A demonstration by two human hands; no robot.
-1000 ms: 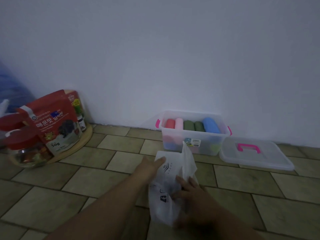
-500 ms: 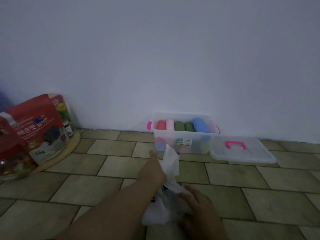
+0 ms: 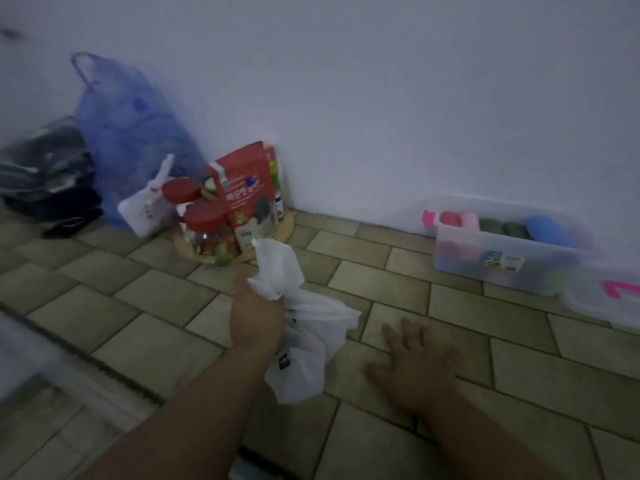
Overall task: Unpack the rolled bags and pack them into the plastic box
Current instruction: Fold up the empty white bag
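My left hand [image 3: 254, 311] grips a crumpled white plastic bag [image 3: 304, 341] by its bunched neck, and the bag hangs to the floor beside my forearm. My right hand [image 3: 414, 360] lies flat on the tiled floor with fingers spread, holding nothing. The clear plastic box [image 3: 502, 247] with pink handles stands against the wall at the right. Inside it lie several rolled bags [image 3: 498, 226] in red, pink, green and blue. Its clear lid [image 3: 606, 296] with a pink handle lies on the floor to the box's right.
A round wooden tray [image 3: 284, 230] by the wall carries red-lidded jars [image 3: 207, 233] and a red snack pouch [image 3: 247, 199]. Left of it lean a small white bag [image 3: 145, 206], a blue plastic bag [image 3: 135, 133] and a dark bundle [image 3: 45, 171].
The view has swung left, so the box now sits at the right. My right hand let go of the white bag and dropped flat onto the floor. My left hand now grips the bag's bunched neck.
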